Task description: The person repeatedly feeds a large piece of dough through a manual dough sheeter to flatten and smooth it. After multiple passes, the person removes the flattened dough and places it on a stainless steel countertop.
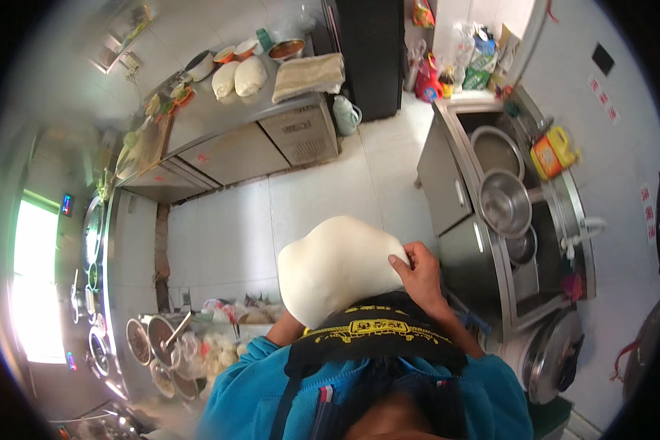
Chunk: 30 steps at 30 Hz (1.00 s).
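Note:
A broad, smooth, pale sheet, seemingly of rolled dough (341, 264), hangs in front of my black apron (385, 330) at the middle of the view. My right hand (421, 269) pinches its right edge, with the thumb on top and the fingers behind. The sheet hides my left hand; only that wrist and forearm show below its lower left edge. Whether the left fingers grip or just support it cannot be seen. The sheet bulges unevenly, and its far edge is wavy.
A steel counter (209, 121) ahead bears two white lumps (250, 77), a folded cloth (308, 74) and bowls. To the right stands a sink (456, 143) with steel basins and a saucepan (505, 202). A thermos jug (345, 114) is on the floor. Pots (162, 333) stand lower left.

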{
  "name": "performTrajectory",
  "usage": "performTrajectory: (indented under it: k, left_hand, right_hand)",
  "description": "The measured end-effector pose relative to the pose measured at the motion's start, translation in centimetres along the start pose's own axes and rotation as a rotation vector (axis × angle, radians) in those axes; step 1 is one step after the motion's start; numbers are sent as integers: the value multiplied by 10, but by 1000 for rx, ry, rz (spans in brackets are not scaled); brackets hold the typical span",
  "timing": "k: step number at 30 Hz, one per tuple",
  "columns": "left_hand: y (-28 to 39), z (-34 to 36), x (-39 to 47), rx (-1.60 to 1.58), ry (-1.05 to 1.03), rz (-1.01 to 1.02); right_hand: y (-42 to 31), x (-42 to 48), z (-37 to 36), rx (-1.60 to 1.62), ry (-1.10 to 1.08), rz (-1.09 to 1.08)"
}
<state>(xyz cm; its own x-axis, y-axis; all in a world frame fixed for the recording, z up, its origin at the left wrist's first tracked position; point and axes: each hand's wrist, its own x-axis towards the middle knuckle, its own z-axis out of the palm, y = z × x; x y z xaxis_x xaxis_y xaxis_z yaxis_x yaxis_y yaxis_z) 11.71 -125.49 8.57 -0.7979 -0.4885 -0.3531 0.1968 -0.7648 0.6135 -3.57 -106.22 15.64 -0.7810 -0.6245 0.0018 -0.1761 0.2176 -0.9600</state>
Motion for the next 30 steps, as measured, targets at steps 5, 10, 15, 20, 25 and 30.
performTrajectory:
  k: [5,10,15,20,25,30]
  left_hand:
    - [66,-5,87,12,-73,-28]
    - [124,-16,145,36,-48,-35]
    - [168,-38,207,29,31,25]
    - [231,-56,241,24,160,159]
    - [282,-81,258,-39,288,283]
    - [328,-134,292,-128,361,360]
  right_hand:
    - [-19,89,39,40,-37,1]
    - [-44,173,67,267,-131,91]
    - [-42,282,94,387,-354,142]
    - [-40,389,158,315,-488,187]
    - [-47,470,228,381,-741,240]
    - [-69,529,317,437,-900,528]
